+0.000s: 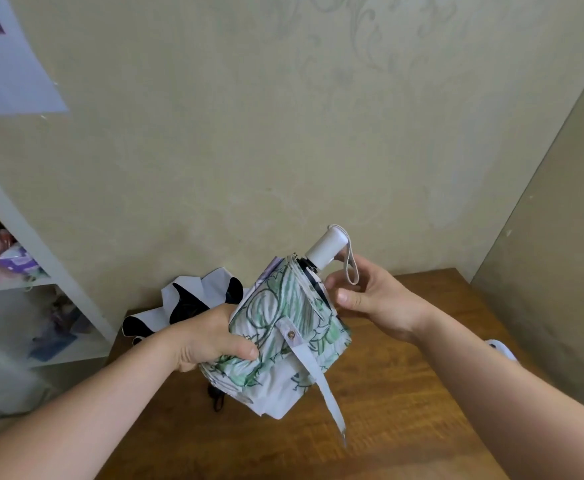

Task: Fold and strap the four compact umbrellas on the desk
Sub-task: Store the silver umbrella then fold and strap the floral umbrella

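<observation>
A brown wood-grain surface [404, 393] stands against a pale beige wall with a faint scroll pattern [249, 116]. A white shelving unit [41, 258] holding blurred coloured items occupies the left side, and a white paper sheet [10, 71] hangs on the wall at upper left.

Held above the surface, in mid-frame, is a collapsed compact umbrella with a white canopy printed in green leaf outlines [283, 334]. It is tilted, its white cylindrical plastic handle [326, 249] pointing up and to the right. The canopy is bunched loosely, not rolled tight. A white fabric closure strap with a metal snap [318, 372] hangs free from the canopy, unfastened, its end dangling toward the surface.

The left hand [207, 337] grips the canopy at its left side, fingers curled round the fabric and thumb pressed on the front. The right hand [370, 296] is at the handle end; a white wrist loop [352, 265] hangs against its fingers. The fingers are curled near the canopy edge, but whether they pinch anything cannot be told.

Behind the left hand, a second umbrella with a white and black canopy [193, 299] lies unfolded at the back of the surface beside the wall. A small white object [501, 348] shows partly behind the right forearm.
</observation>
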`<state>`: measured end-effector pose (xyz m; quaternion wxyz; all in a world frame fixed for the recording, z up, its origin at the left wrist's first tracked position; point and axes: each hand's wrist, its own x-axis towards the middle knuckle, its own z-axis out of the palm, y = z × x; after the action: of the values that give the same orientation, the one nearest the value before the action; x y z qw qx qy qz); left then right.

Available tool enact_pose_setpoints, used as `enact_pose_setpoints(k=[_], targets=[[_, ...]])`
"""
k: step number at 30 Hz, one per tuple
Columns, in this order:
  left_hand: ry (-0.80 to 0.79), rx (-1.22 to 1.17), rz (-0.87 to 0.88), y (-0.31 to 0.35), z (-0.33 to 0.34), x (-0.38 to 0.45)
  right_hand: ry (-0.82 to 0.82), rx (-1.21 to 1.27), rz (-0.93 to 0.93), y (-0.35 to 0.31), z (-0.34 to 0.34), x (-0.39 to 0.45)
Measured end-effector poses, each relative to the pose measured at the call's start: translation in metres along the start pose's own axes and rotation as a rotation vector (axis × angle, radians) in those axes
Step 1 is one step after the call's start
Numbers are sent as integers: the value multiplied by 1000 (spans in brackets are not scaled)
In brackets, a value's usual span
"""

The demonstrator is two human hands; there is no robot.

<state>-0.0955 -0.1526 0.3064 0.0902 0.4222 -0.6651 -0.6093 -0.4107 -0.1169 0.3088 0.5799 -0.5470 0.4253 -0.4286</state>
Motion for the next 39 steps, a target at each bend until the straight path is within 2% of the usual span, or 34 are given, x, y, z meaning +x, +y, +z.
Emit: enact_pose_setpoints(k=[5,9,15,18,23,28,33,35,36,37,39], targets=[[6,89,5,7,4,3,38,-65,-55,-1,5,3],[-30,126,15,11,12,2,32,20,-87,-1,7,2],[-231,52,-53,21,15,-1,-86,239,-54,-8,17,1],[-294,32,-88,25,14,-1,-31,304,-64,-10,22,1],[-142,121,-72,26,21,5,65,308,-110,-4,21,5],[2,262,25,31,33,6,91,318,-126,7,12,5],[68,329,44,30,31,11,97,326,-6,7,6,4],[127,356,30,29,28,13,167,390,32,-4,-8,3],[161,388,12,28,26,13,259,348,11,-13,-15,2],[194,431,2,28,24,13,380,193,-20,-24,-22,0],[258,582,-16,28,21,13,565,-349,-116,-45,-29,0]])
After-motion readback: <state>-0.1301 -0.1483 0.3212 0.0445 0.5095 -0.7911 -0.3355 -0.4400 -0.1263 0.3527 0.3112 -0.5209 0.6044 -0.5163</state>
